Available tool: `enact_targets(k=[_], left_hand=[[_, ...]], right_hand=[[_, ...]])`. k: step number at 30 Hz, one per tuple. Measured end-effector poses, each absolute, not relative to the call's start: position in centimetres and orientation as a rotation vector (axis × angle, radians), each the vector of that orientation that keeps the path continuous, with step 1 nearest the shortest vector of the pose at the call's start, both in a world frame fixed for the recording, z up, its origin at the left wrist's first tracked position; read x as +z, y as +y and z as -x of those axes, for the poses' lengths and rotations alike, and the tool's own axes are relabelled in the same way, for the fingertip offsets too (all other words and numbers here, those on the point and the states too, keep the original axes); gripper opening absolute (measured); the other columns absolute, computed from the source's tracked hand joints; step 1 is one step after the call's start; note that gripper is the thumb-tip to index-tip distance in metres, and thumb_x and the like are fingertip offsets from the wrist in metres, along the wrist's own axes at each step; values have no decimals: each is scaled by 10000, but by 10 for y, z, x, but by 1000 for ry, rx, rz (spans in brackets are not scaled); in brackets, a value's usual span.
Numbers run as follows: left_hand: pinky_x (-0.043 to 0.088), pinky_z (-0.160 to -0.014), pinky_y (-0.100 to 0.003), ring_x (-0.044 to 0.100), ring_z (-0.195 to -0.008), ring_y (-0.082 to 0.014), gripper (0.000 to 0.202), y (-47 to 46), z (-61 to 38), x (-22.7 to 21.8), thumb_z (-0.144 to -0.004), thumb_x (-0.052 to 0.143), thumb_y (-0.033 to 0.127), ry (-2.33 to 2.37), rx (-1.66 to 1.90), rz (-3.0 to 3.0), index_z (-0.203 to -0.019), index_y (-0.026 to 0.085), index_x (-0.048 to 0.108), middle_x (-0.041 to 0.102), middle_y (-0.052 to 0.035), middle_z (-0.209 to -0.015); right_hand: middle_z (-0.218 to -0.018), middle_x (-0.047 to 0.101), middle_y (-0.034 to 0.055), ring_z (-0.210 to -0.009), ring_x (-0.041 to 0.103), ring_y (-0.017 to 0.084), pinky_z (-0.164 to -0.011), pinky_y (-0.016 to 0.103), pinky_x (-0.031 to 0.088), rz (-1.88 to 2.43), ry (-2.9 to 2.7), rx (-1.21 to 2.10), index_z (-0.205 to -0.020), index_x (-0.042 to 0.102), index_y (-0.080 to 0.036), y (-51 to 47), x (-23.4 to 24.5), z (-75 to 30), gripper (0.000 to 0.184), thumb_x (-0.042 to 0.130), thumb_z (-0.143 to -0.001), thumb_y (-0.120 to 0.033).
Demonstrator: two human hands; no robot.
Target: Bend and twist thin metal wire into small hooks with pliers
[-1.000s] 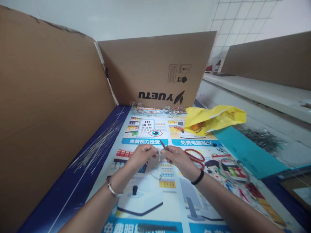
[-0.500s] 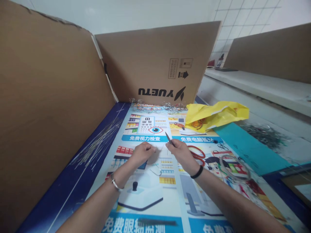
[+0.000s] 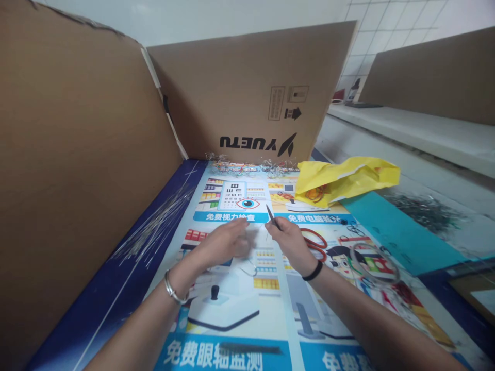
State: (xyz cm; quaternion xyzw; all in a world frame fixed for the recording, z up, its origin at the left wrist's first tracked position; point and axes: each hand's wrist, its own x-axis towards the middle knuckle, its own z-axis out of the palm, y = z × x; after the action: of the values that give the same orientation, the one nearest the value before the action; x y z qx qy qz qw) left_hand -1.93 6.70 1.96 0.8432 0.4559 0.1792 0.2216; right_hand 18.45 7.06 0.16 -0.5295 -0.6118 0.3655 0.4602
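My right hand [image 3: 291, 242] is closed around a dark, pointed blade-like tool [image 3: 273, 217], its tip up and to the left. Red scissor handles [image 3: 316, 242] show just beside that hand; I cannot tell whether the blade belongs to them. My left hand [image 3: 228, 239], wearing a silver bangle, has its fingers curled. A thin, pale wire [image 3: 257, 225] runs between the two hands, hard to make out. Below the left hand lies a bent wire [image 3: 249, 270] on the printed sheet [image 3: 228, 314]. What sits inside the left fingers is hidden.
Long straight wires [image 3: 154, 229] lie to the left. Tangled wire bits [image 3: 235, 164] line the cardboard panel [image 3: 232, 98] behind. A yellow bag [image 3: 348, 179], a dark wire heap [image 3: 425, 212] and a wire coil [image 3: 375, 264] are at the right. Another cardboard wall [image 3: 77, 129] stands left.
My left hand has turned and shifted slightly left, its back now more toward me. The right hand and its tool have barely moved. The whole view has shifted up a little.
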Motion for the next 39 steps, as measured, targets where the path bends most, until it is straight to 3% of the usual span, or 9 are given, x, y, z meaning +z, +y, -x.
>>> enact_targets(k=[3, 6, 11, 14, 21, 24, 28, 32, 39], left_hand=[[172, -1071, -414, 252, -1323, -253, 607, 60, 15, 21, -774, 537, 393, 1084, 244, -2397, -1333, 216, 380, 313, -98, -1434], [187, -1053, -438, 353, -1265, -250, 435, 58, 9, 25, -808, 498, 327, 1149, 426, -2382, -1235, 243, 500, 461, -83, -1339], [442, -766, -295, 601, -845, -187, 257, 57, -1, 37, -829, 459, 332, 1248, 892, -1891, -929, 213, 663, 673, -48, -904], [437, -608, -240, 581, -667, -145, 217, 54, -9, 37, -787, 520, 344, 1164, 868, -1662, -859, 203, 668, 657, -20, -766], [403, -490, -212, 506, -487, -95, 163, 53, -13, 31, -730, 578, 320, 1186, 886, -1499, -773, 183, 654, 607, 11, -625], [419, -523, -208, 552, -547, -106, 172, 57, -8, 31, -737, 573, 336, 1232, 983, -1442, -696, 169, 587, 593, 13, -614], [458, -621, -233, 643, -738, -155, 216, 61, -2, 35, -759, 564, 369, 1139, 1063, -1211, -731, 160, 517, 662, -44, -791], [485, -605, -265, 661, -696, -175, 226, 61, -2, 36, -767, 566, 373, 1113, 1092, -996, -757, 171, 464, 676, -61, -760], [521, -594, -278, 633, -583, -133, 223, 61, -3, 27, -776, 570, 373, 1084, 1110, -953, -774, 165, 489, 682, -66, -748]], right_hand=[[-578, 378, -46, -559, 353, 103, -522, 227, 307, 1289, -1489, 949, -632, 440, -189, 70, 3, -184, 259, 514, -752, -407], [-578, 416, -46, -557, 383, 100, -529, 229, 314, 1257, -1462, 1096, -678, 491, -178, 67, 9, -183, 223, 527, -747, -387], [-555, 440, -59, -531, 380, 80, -526, 222, 307, 1132, -1410, 1351, -654, 501, -169, 57, 23, -177, 192, 556, -722, -340], [-542, 437, -64, -515, 371, 71, -512, 218, 288, 1096, -1380, 1424, -646, 506, -162, 53, 23, -172, 185, 579, -706, -321], [-537, 451, -50, -470, 372, 71, -476, 225, 289, 1052, -1270, 1603, -668, 498, -160, 52, 13, -169, 219, 580, -722, -356], [-582, 458, -40, -518, 392, 88, -507, 233, 307, 1135, -1514, 1339, -687, 515, -169, 56, 14, -174, 205, 532, -771, -355], [-666, 529, 8, -660, 469, 148, -599, 266, 337, 1284, -1987, 480, -729, 571, -175, 64, 10, -187, 160, 503, -807, -298], [-772, 589, 63, -774, 483, 191, -710, 316, 328, 1180, -2220, -260, -870, 614, -162, 68, 5, -196, 157, 490, -835, -250], [-737, 581, 44, -732, 441, 173, -692, 339, 280, 991, -2344, -703, -949, 607, -170, 63, 7, -198, 162, 478, -861, -213]])
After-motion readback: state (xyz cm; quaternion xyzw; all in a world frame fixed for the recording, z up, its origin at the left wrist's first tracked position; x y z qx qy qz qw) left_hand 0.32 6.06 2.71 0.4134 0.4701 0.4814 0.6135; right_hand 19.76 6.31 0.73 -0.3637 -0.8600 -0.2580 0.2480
